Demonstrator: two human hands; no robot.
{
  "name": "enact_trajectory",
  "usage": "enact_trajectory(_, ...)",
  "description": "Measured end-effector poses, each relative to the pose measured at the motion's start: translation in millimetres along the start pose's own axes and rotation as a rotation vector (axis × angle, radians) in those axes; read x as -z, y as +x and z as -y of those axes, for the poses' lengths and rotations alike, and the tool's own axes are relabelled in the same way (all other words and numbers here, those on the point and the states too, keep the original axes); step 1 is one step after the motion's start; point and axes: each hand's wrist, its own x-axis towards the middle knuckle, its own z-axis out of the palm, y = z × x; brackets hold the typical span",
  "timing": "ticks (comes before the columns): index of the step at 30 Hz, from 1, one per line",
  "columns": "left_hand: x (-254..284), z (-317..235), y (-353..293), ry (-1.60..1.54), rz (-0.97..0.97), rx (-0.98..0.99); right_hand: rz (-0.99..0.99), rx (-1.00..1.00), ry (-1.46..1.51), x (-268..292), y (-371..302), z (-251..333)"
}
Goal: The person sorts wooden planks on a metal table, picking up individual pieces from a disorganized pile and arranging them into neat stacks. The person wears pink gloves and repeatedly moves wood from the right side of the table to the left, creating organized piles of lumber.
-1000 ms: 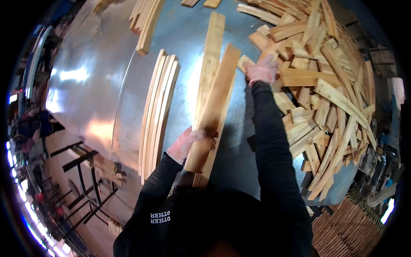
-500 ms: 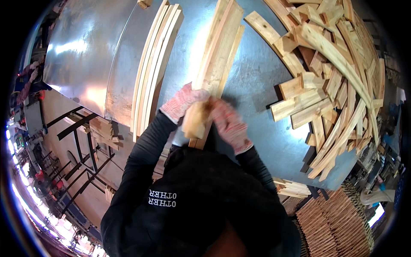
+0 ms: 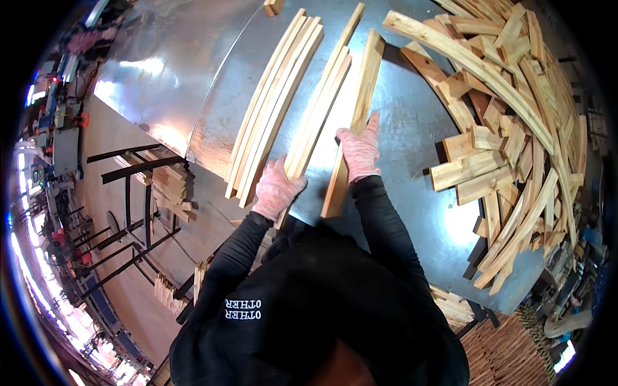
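My left hand [image 3: 279, 189], in a pink-and-white knit glove, is closed around the near end of a pair of long wooden strips [image 3: 320, 110] lying side by side on the metal table [image 3: 402, 174]. To the right, my gloved right hand [image 3: 360, 149] grips a separate wooden board [image 3: 367, 80] from above, about midway along it, with the index finger stretched along its side. A gap of bare metal lies between this board and the strips. Left of my left hand, a row of several long, slightly curved-looking strips [image 3: 277, 106] lies close together.
A large heap of mixed wood pieces [image 3: 508, 122] covers the table's right side. A small wood block [image 3: 273, 7] sits at the far edge. Black metal frames [image 3: 138, 168] stand at the left beside stacked wood [image 3: 170, 183]. More stacked wood [image 3: 499, 354] stands at the lower right.
My hands have moved apart from the near end of one bundle. A board now lies separate to the right under my right hand; the strips are at my left. The view has shifted slightly.
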Motion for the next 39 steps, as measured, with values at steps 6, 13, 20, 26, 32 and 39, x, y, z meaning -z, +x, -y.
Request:
enact_trajectory(6, 2.4, -29.2, -5.2, 0.099, 0.001, 0.132, 0.828, 0.191, -0.369, 49.5, 6.9, 76.6)
enact_trajectory(13, -13.9, -29.7, -10.4, -0.003, -0.191, 0.147, -0.121, 0.901, -1.237, 163.5, 284.6, 178.8)
enact_trajectory(20, -22.8, -8.9, -9.0, 0.089, -0.394, -0.058, 0.355, 0.356, -1.411, 149.5, 345.5, 179.5)
enact_trajectory(26, -5.4, 2.4, 2.0, 0.117, -0.387, -0.136, -0.130, 0.898, -1.146, 218.0, 325.1, 240.2)
enact_trajectory(32, 2.2, -7.5, -7.0, 0.294, -0.437, -0.086, 0.254, 0.542, -0.901, 176.1, 269.2, 253.2)
enact_trajectory(39, 47.2, -2.9, 21.2, 0.050, -0.517, -0.317, 0.300, 0.104, -0.678, -11.5, 96.4, 68.1)
